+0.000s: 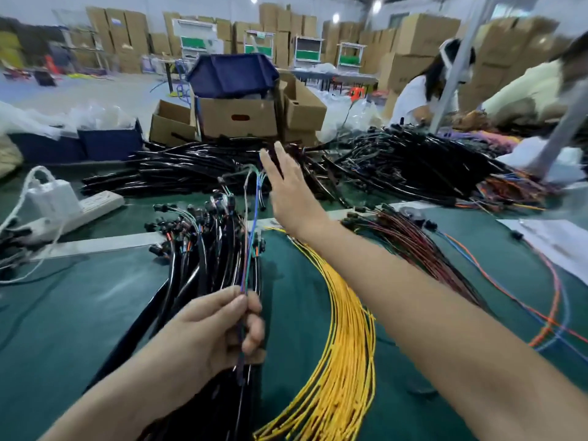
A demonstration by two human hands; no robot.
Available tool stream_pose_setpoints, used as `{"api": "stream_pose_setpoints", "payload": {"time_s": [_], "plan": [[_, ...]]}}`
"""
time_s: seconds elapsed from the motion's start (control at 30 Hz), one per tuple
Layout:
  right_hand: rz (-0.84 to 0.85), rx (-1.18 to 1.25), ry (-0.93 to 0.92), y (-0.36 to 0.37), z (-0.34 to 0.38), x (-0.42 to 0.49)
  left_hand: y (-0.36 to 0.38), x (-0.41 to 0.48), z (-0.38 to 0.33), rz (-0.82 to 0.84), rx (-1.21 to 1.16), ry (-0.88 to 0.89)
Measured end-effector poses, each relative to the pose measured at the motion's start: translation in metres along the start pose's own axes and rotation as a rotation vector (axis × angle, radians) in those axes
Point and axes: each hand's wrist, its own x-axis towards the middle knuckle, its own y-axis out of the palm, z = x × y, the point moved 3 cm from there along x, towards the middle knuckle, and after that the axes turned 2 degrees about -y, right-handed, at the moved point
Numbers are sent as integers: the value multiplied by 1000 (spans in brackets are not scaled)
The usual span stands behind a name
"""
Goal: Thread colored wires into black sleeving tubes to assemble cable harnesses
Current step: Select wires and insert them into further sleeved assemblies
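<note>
My L hand (219,329) pinches the colored wires (251,237) btwn thumb and curled fingers, low down near their cut ends; the blue, green and grey strands run up and away from me and droop over at the top, w/ a small dark connector hanging there. My R hand (288,189) is stretched out flat, fingers straight and spread, holding nothing, its tips over the near edge of the heap of black sleeving tubes (191,168) at the back of the table (95,313); can't tell if they touch a tube yet. Wires look light and floppy, so they'd buckle if pushed from far back. Best to grip close to the tips and keep the ends even and bunched tight so they enter together. Tubes look glossy and prob. slick, semi-stiff but tangled in the pile, so I'd take one by its end, not mid-length, or neighbours may drag along. Sleeved harnesses (203,249) lie under my L hand, and the yellow wires (346,329) fan out btwn my arms.
</note>
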Motion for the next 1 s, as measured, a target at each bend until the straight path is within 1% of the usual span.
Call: {"api": "stream_pose_setpoints", "payload": {"time_s": [0.03,0.07,0.13,0.2,0.27,0.33,0.4,0.43,0.47,0.5,0.53,0.57,0.6,0.7,0.8,0.83,0.93,1.0], "plan": [[70,4,18,17,-6,-12,0,3,0,-18,-58,-4],[97,20,29,32,-14,-24,-2,5,2,-79,-104,-26],[141,110,151,51,-37,-40,-10,7,6,-107,-189,-36],[211,87,254,59,-54,-46,-13,10,10,-136,-205,-64],[252,70,302,65,-66,-47,-13,12,16,-64,-219,-78],[222,163,346,64,-70,-38,-20,17,26,-2,-294,-77],[202,241,379,66,-76,-21,-17,19,30,241,-517,-106],[195,275,393,67,-80,-9,-15,21,30,291,-625,-135],[189,295,407,70,-82,4,-16,24,31,248,-633,-96],[198,303,422,75,-84,16,-22,23,28,156,-506,-24],[208,305,440,81,-87,29,-24,22,25,167,-394,21],[228,306,467,87,-90,40,-26,23,26,224,-316,58],[248,309,500,95,-92,51,-24,25,27,282,-288,53],[297,319,549,121,-91,75,-27,28,28,318,-193,28],[313,317,538,146,-75,88,-30,31,25,242,-79,12],[301,314,547,153,-71,92,-30,31,21,229,-30,33],[218,336,638,165,-69,101,-41,32,15,158,30,60],[215,359,699,170,-69,106,-41,31,23,170,29,23]]}}
